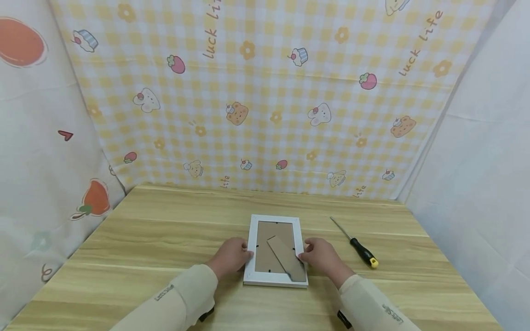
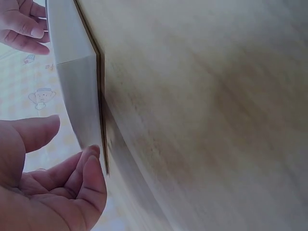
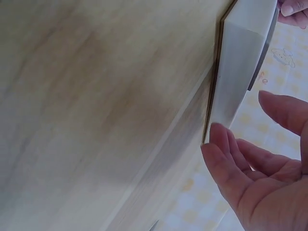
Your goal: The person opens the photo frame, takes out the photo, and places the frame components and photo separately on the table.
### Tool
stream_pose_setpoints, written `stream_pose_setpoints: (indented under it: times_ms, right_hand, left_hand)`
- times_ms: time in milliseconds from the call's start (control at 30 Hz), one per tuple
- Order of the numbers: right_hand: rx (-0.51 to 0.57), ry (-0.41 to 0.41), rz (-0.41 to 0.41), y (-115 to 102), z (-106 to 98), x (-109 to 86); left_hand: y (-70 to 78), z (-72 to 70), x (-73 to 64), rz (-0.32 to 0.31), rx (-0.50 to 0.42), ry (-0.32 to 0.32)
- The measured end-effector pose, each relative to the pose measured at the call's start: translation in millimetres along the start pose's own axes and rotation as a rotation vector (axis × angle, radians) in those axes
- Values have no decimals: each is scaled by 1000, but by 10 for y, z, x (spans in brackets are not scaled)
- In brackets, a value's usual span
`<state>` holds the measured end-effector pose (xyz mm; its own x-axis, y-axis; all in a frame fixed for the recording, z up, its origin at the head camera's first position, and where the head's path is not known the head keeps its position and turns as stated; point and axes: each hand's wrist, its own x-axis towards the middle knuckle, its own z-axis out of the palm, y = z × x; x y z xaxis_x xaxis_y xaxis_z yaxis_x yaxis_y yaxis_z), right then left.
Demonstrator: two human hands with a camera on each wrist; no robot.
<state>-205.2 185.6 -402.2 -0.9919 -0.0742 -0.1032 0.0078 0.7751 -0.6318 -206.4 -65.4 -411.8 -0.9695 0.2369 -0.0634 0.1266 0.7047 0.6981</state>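
Note:
A white picture frame (image 1: 271, 279) lies face down on the wooden table, its brown backing board (image 1: 265, 259) up. A brown easel stand (image 1: 287, 255) lies slantwise across the board, reaching the lower right corner. Small black tabs show around the board's edges. My left hand (image 1: 229, 255) holds the frame's left side, thumb over the white border. Opposite it, my right hand (image 1: 325, 256) holds the right side, its thumb near the stand. In both wrist views, curled fingertips (image 2: 91, 156) meet the frame's side wall; thumb contact is unclear there.
A screwdriver (image 1: 363, 252) with a black and yellow handle lies to the right of my right hand, its shaft pointing away to the left. Behind the table (image 1: 186, 207) hangs a yellow checked cloth (image 1: 265, 92); pale cloths hang at both sides.

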Motion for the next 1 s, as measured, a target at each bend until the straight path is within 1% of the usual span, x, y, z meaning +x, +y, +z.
stream_pose_setpoints:
  times_ms: [200,433,567,733,833,1000]
  right_hand:
    - [0,38,-15,12,-20,-49]
    - [-23,75,-68,-6,-29,-105]
    - [-48,114,-98,-17,-35,-139]
    - [-77,137,-118,-37,-56,-194]
    - [-91,146,-139,-49,-74,-225]
    - [-106,160,-168,-73,-93,-273]
  left_hand:
    - [3,-44,-14,34,13,39]
    - [44,-82,-76,55,-69,43]
    - [85,-118,-117,88,-55,67]
    - [116,-136,-145,115,-35,106]
    - [108,-130,-144,127,-35,116]
    - [118,-128,-179,177,-57,135]
